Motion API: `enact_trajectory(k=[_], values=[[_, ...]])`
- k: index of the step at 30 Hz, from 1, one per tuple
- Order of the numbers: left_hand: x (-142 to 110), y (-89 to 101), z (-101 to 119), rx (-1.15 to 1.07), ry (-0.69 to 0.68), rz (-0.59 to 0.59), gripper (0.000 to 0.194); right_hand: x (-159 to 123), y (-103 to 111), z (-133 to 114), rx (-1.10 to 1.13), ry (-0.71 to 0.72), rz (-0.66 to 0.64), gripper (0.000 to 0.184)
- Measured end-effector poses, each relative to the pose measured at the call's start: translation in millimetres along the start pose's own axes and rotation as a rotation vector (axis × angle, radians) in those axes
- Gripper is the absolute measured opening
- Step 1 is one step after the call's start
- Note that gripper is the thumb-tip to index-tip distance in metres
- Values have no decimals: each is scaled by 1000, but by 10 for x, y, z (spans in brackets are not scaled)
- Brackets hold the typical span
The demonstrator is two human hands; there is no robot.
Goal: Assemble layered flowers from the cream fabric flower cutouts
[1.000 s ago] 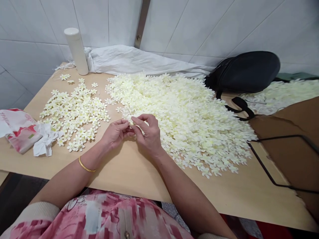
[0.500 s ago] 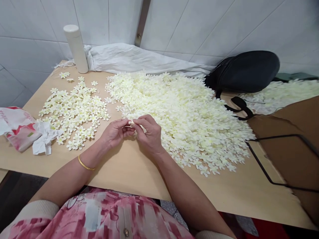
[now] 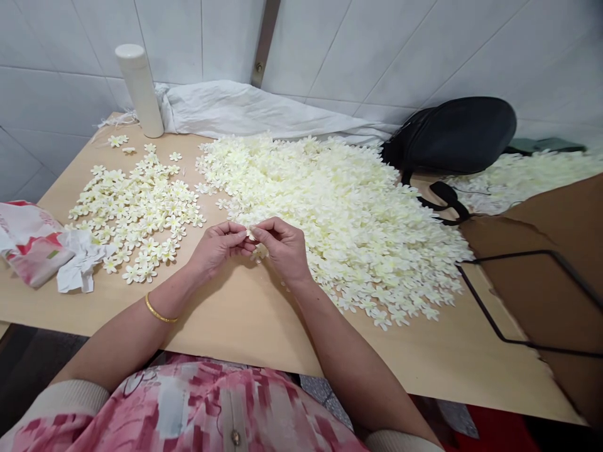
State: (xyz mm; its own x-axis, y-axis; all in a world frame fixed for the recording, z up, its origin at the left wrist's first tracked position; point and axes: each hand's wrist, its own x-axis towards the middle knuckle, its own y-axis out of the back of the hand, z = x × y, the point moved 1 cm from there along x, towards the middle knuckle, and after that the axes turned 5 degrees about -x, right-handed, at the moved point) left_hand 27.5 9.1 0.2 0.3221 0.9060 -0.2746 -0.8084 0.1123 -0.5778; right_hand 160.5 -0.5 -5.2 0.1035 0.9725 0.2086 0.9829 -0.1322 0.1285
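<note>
Close together over the table, my left hand (image 3: 221,249) and my right hand (image 3: 284,248) pinch a small cream artificial flower (image 3: 251,234) between their fingertips. The fingers cover most of it. Just under the fingertips another pale flower (image 3: 260,253) shows, partly hidden by my right hand. A large heap of loose cream artificial flowers (image 3: 330,207) spreads behind and to the right of my hands. On the left lies a smaller, thinner pile of similar flowers with yellow centres (image 3: 141,213).
A white bottle (image 3: 141,94) stands at the back left beside a white cloth (image 3: 245,110) along the wall. Crumpled paper (image 3: 82,263) and a pink-white bag (image 3: 35,242) lie left. At right are a black bag (image 3: 461,135) and a brown cardboard box (image 3: 541,263).
My fingertips have shifted slightly around the small flower, and a pale flower now shows below them. The whole view has moved a little; the piles look the same.
</note>
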Motion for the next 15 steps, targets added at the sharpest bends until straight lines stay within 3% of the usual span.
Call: enact_trajectory(k=[9,15], values=[[-24,-15,-13,8,13,-48,14,10,15,-18,10,-34,-68,27],[2,14,-23,-27,16,-53,13,31,-14,17,154,-149,-94,35]])
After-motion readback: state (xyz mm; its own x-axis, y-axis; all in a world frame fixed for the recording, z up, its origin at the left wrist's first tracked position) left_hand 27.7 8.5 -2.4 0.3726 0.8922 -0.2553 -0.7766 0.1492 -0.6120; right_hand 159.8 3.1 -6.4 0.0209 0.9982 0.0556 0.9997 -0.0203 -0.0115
